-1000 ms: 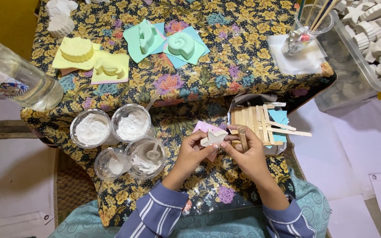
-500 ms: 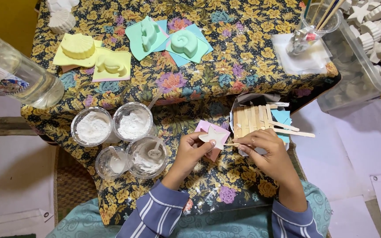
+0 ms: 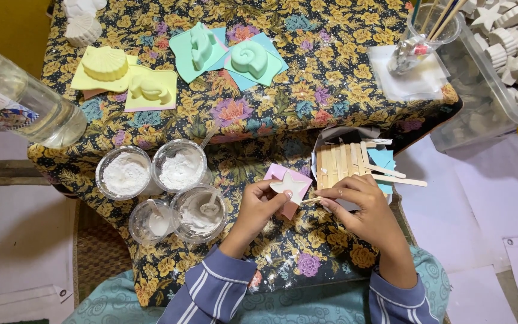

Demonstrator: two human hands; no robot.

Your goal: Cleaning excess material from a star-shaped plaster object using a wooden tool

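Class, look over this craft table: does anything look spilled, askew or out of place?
White powder flecks dot the floral cloth below the left hand, near the powder cups. The wooden sticks lie unevenly, a few jutting sideways off their stack. Nothing else stands out.

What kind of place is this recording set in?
Probably a home craft corner for plaster casting: cups of white powder, coloured moulds on a floral cloth, and a bin of white casts.
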